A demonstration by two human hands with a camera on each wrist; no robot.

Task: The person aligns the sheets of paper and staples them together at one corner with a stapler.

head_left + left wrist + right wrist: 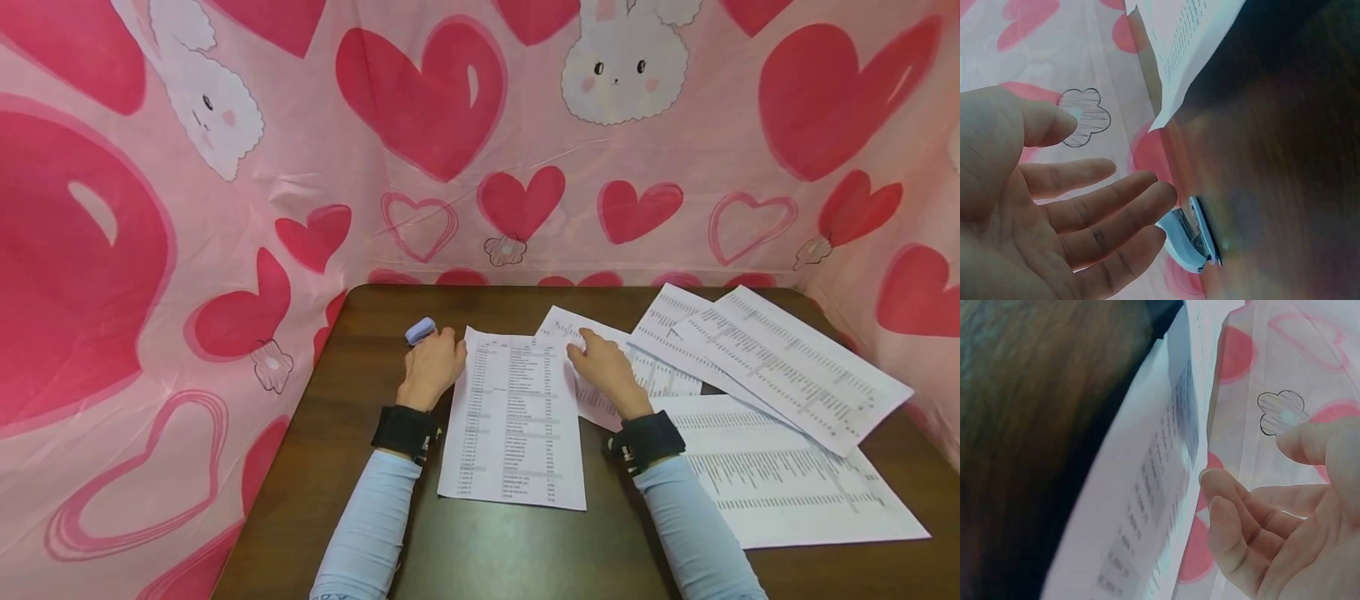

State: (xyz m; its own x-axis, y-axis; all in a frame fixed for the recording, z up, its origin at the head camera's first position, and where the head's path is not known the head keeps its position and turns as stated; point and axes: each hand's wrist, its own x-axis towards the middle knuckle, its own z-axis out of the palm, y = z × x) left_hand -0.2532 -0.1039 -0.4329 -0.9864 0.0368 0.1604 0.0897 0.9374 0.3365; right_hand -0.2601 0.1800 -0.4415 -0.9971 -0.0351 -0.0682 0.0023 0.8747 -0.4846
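Note:
A printed sheet of paper (517, 433) covered in table rows lies in front of me, between both hands. My left hand (433, 368) is at its upper left corner; in the left wrist view the fingers (1110, 244) extend, thumb apart, with nothing between them. Just beyond those fingertips sits a small pale blue stapler (1188, 244). At the sheet's upper right corner is my right hand (606, 371). The right wrist view shows its fingers (1225, 531) loosely bent beside the paper (1141, 462), thumb apart, and no paper in the grasp.
Partly beneath my right hand lies another printed sheet (667, 379). More printed sheets overlap at the right, one on top (795, 358) and a large one (795, 475) nearer me. The brown wooden table (300, 500) meets a pink heart-patterned cloth (450, 217) behind and at both sides.

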